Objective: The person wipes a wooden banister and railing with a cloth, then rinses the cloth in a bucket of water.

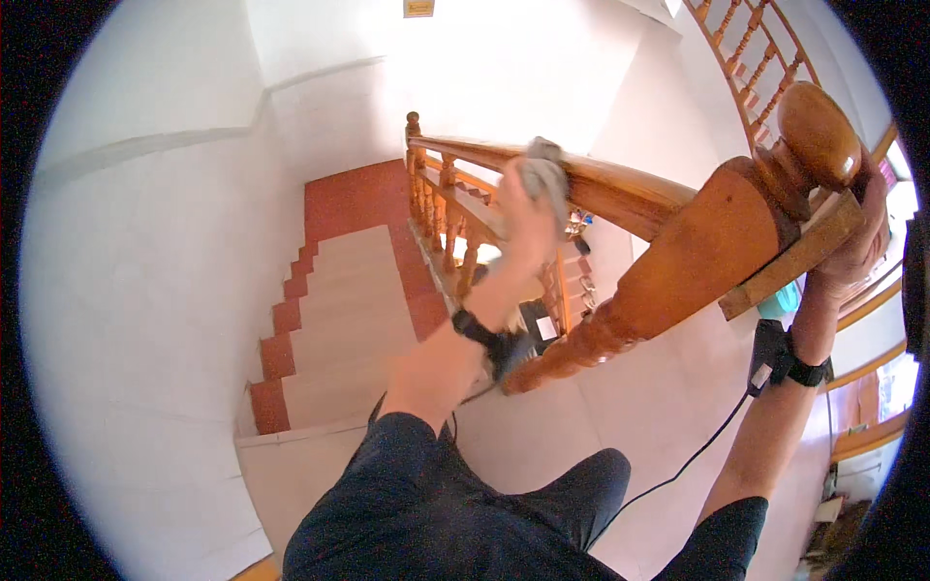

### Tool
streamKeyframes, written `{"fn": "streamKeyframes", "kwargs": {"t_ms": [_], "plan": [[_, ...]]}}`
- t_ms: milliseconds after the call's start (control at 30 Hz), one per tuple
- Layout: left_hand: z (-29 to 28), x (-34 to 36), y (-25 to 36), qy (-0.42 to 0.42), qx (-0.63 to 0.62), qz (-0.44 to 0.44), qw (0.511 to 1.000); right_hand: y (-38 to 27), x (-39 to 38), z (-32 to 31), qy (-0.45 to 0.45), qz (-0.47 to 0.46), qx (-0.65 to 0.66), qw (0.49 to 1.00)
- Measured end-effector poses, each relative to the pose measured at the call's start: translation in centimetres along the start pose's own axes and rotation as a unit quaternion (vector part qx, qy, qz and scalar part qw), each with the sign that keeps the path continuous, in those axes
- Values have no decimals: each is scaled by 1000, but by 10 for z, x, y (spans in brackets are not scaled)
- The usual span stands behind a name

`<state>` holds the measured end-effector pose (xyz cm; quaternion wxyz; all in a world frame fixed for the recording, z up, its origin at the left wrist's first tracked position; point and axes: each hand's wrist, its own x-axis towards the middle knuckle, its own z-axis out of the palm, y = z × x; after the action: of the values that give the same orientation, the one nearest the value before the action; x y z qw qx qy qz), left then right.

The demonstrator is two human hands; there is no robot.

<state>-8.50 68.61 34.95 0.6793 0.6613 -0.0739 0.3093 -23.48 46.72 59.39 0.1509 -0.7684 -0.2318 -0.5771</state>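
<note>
My left hand [528, 223] is closed on a grey cloth [546, 172], blurred by motion. The cloth lies against the brown wooden handrail [620, 189] that slopes down the stairs. On the right stands a thick turned newel post [693, 247] with a rounded knob [819, 136] on top. My right hand [857, 247] is wrapped around the far right side of the post, by a short wooden piece [794, 257] below the knob. Most of its fingers are hidden behind the wood.
Steps with red edges [276, 356] descend on the left beside a white wall [145, 261]. Turned balusters [448, 198] stand under the handrail. Another banister [760, 58] rises at the upper right. A black cable [693, 460] hangs from my right wrist.
</note>
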Motion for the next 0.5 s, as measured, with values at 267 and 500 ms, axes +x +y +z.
{"fn": "streamKeyframes", "kwargs": {"t_ms": [267, 500], "plan": [[-14, -32, 128, -99, -164, 203, 960, 32, -10, -9, 16, 17, -10, 1000], [11, 71, 127, -457, -140, 206, 854, 31, -2, -5, 31, -7, -5, 999]]}}
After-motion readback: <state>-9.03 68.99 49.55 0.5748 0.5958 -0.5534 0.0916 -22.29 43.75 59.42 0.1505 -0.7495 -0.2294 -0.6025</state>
